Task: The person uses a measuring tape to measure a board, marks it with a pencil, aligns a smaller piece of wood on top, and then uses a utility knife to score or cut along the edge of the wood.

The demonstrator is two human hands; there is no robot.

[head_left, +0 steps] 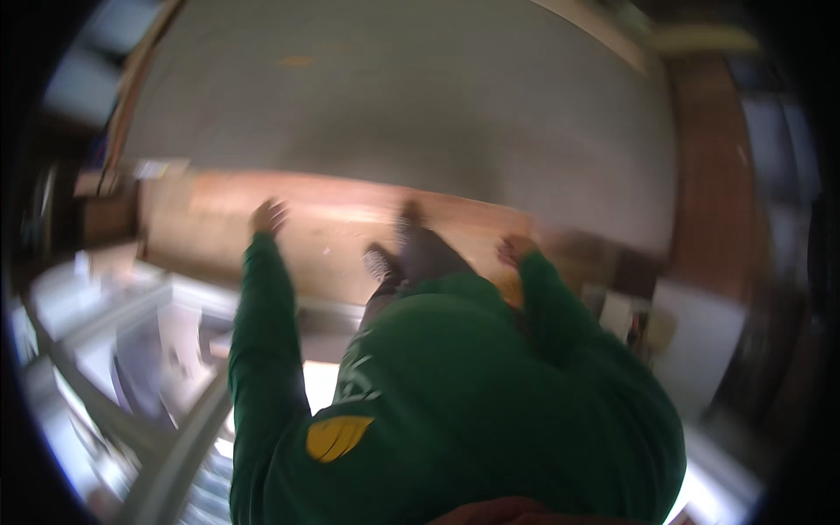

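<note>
The broad grey worktop [394, 87] lies just beyond the left hand [269, 217], which looks empty and loosely spread. It is probably heavy and stiff, best gripped by the near edge. Blur hides whether the right hand [516, 248] grasps anything.

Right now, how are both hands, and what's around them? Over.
Left hand, right hand: apart, blurred, no held object visible. Both show against a tan surface. Large grey surface ahead.
</note>
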